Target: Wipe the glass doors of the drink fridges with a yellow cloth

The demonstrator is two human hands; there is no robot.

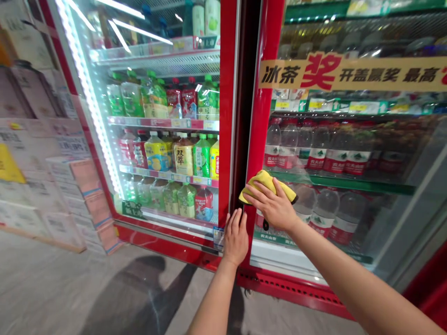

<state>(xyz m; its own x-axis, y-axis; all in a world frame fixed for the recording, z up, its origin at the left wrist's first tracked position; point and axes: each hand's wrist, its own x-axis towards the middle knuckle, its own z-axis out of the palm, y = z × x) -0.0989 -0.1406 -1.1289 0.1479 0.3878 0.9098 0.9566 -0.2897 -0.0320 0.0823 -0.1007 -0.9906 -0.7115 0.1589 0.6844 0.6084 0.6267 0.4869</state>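
A folded yellow cloth (259,185) with dark trim lies against the red left frame (257,153) of the right-hand cooler's glass door. My right hand (275,204) is spread over the cloth and holds it to the frame and the glass beside it. A small black loop hangs below the fingers. Lower and to the left, my left hand (236,238) rests with extended fingers at the edge of the left cooler's red frame (227,139), by the dark gap between the two coolers. Nothing shows in that hand.
Lit shelves in the left cooler hold several drink bottles (184,153). Water bottles (317,151) stand behind the right cooler's glass, under a printed banner (352,72). Stacked cartons (89,204) stand at the left on the grey floor (52,288).
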